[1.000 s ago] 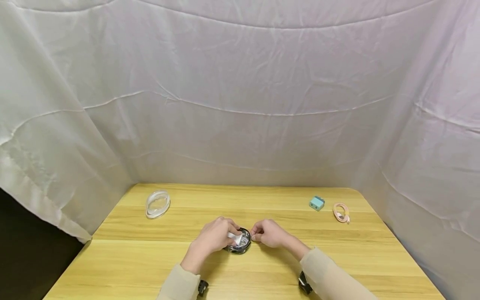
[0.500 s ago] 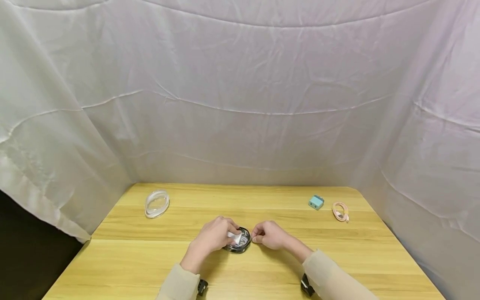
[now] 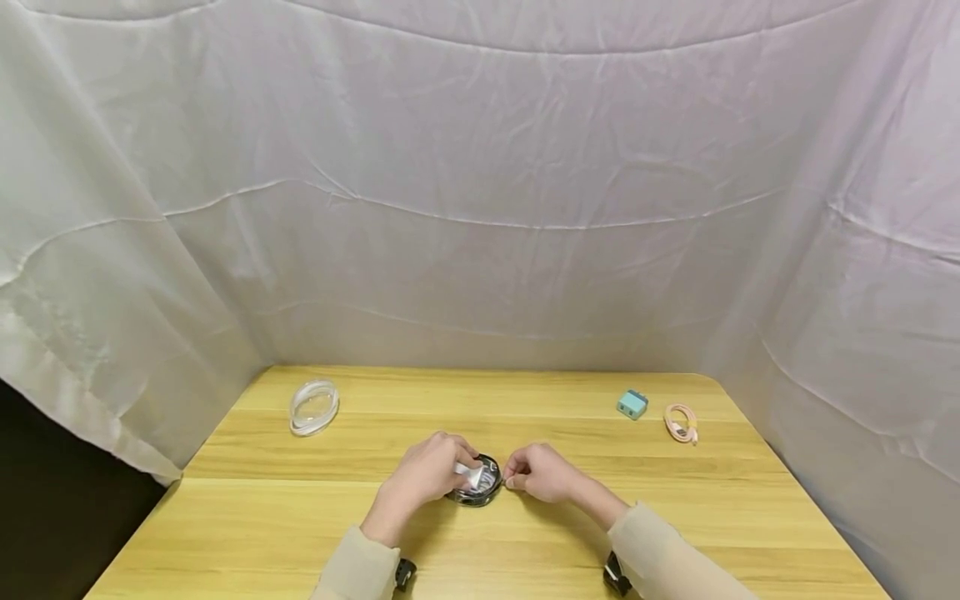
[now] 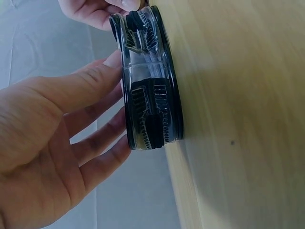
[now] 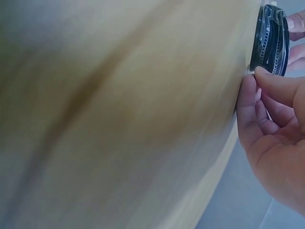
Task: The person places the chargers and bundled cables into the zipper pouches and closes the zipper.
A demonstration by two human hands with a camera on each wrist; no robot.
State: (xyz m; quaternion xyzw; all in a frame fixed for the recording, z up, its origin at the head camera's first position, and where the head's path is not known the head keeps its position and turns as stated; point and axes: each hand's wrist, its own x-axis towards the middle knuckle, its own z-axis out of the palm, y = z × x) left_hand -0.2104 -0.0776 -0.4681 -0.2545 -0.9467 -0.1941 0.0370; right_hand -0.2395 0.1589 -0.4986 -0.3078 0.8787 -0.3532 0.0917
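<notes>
A round clear pouch with black trim (image 3: 487,493) lies on the table, with something white visible at its top. In the left wrist view, zipper teeth (image 4: 161,102) run along its side. My left hand (image 3: 431,468) rests on the pouch from above, thumb and fingertips touching its upper face and rim (image 4: 126,102). At the pouch's right side, my right hand (image 3: 546,473) pinches what seems to be the zipper pull between thumb and index finger; the fingertips (image 5: 261,71) mostly hide it.
On the wooden table (image 3: 300,533), a coiled white cable (image 3: 333,404) lies at the far left. A light blue charger plug (image 3: 632,404) and a coiled pink cable (image 3: 671,423) lie at the far right. Grey cloth (image 3: 480,275) hangs behind and at both sides.
My right hand has shifted slightly to the right and toward me along the pouch's side. The left hand stays on the pouch.
</notes>
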